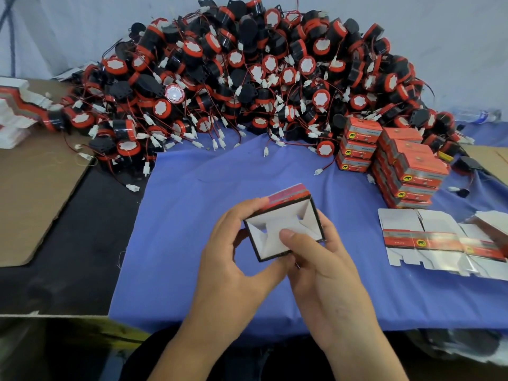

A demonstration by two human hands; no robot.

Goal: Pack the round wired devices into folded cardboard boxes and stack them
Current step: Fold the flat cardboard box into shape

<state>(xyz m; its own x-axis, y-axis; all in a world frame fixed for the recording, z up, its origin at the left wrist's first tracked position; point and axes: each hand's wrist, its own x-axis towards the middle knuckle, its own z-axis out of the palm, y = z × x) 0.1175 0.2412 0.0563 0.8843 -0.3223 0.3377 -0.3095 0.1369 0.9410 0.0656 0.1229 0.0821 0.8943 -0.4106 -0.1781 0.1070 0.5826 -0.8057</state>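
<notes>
While left hand (231, 259), right hand (327, 270) grip half-folded cardboard box (283, 213) above blue cloth (192, 215) front edge: unlocked flaps may spring open.

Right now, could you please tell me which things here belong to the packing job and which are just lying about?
Job: half-folded box held by left hand and right hand; pile of round wired devices; stacked packed boxes; flat boxes.
Lying about: brown cardboard sheet; blue cloth.

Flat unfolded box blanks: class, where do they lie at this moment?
In the head view the flat box blanks lie on the blue cloth at the right, just nearer the person than the stacked packed boxes.
</notes>
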